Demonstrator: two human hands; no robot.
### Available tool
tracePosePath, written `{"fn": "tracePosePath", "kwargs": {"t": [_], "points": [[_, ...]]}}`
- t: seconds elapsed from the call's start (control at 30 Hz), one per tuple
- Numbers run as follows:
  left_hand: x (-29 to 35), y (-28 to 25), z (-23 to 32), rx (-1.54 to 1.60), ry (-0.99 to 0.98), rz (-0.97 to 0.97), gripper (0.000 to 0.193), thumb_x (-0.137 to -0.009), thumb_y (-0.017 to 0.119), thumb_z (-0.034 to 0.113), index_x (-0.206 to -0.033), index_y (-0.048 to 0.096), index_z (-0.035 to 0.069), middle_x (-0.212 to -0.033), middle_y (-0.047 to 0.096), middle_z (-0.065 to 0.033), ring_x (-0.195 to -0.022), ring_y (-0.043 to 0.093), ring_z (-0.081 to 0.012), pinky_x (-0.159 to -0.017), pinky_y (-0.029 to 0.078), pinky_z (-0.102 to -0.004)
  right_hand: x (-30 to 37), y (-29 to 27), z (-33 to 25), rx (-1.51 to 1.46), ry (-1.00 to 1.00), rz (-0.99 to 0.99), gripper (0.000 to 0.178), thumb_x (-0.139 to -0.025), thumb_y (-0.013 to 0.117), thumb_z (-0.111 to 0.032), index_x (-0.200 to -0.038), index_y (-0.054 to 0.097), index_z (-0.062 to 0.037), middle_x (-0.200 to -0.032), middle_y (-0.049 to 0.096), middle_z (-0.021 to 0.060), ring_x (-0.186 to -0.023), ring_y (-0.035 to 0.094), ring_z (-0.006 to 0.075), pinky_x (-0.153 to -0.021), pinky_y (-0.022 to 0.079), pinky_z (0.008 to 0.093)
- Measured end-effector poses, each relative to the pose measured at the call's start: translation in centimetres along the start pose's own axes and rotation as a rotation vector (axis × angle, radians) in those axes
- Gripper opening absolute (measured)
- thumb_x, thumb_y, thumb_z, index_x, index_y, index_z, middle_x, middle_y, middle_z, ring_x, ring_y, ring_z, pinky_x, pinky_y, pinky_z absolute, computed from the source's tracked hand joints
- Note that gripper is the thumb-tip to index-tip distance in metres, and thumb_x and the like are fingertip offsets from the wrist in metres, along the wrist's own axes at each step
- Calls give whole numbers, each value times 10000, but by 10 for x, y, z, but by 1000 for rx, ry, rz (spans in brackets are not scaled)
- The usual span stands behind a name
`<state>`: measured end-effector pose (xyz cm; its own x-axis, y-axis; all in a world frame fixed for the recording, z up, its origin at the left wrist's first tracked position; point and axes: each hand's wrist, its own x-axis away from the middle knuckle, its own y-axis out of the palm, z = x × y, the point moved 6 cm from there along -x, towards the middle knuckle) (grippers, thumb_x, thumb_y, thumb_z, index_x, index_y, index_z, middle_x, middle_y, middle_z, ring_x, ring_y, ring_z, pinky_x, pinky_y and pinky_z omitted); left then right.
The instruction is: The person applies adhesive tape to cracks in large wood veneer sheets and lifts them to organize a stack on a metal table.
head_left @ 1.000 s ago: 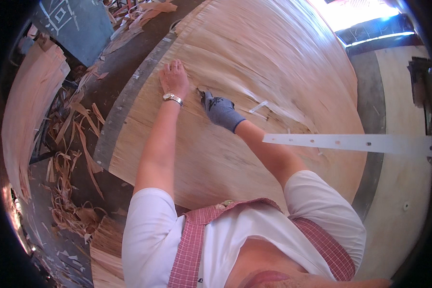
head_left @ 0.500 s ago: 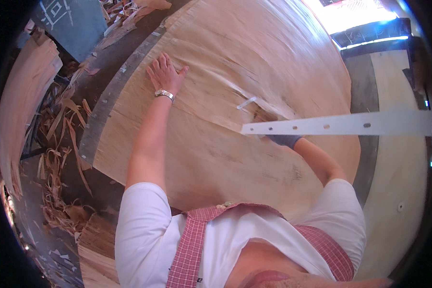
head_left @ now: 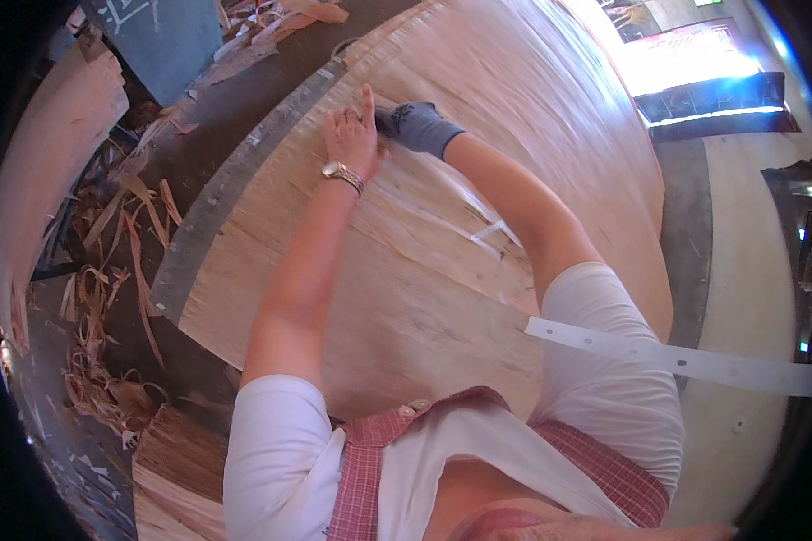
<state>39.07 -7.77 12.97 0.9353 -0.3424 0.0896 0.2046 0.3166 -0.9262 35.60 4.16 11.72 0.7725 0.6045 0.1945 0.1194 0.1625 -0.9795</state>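
Note:
A large sheet of pale wood veneer [head_left: 406,288] lies before me, with a wrinkled split running across it. My left hand [head_left: 352,142], bare and with a metal watch [head_left: 343,176] at the wrist, rests on the sheet near its far left edge, fingers stretched out. Close against it, my right hand [head_left: 415,126] in a dark grey glove reaches to the same spot; its fingertips are partly hidden beside the left hand. A short piece of whitish tape [head_left: 487,231] sticks across the split. From the right, a white perforated tape strip [head_left: 604,346] passes over my right upper arm.
Grey table edging [head_left: 198,234] borders the veneer on the left. Beyond it, curled veneer scraps [head_left: 108,361] litter the floor, near a blue-grey panel [head_left: 176,45] and a leaning veneer stack [head_left: 50,180]. A pale board [head_left: 740,451] lies at the right.
My right hand has moved from the middle of the sheet to beside my left hand. The left hand has shifted slightly right. The hanging tape strip appears lower.

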Motion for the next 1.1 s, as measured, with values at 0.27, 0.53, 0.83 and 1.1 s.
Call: {"fn": "tracePosePath", "kwargs": {"t": [0.27,0.53,0.83,1.1], "points": [[0,28,41,-192,-11,244,657,-868,638,325,-1459,391,181,-1436,461,-127,-1333,410,-336,-1123,242,-550,170,13,18,-91,419,-194,330,-981,425,-311,-1243,481,-118,-818,678,186,-738,671,388,-600,510,510],[62,75,95,-13,203,295,574,-918,501,399,-1436,442,159,-1542,327,-100,-1443,217,-331,-1187,114,-502,246,34,-41,-192,730,-256,313,-978,403,-236,-1139,485,19,-827,677,236,-725,673,393,-616,513,497],[63,89,103,-153,205,282,590,-939,463,419,-1478,361,200,-1566,275,-66,-1457,184,-305,-1190,101,-499,335,63,-102,-364,781,-173,338,-928,410,-150,-1206,434,41,-889,673,279,-805,682,408,-681,536,503],[67,96,103,-236,247,321,601,-948,460,447,-1490,332,223,-1562,289,-62,-1447,221,-303,-1179,140,-509,405,83,-158,-314,743,-28,383,-944,408,-164,-1234,417,86,-843,675,258,-753,679,401,-642,530,512]]}}
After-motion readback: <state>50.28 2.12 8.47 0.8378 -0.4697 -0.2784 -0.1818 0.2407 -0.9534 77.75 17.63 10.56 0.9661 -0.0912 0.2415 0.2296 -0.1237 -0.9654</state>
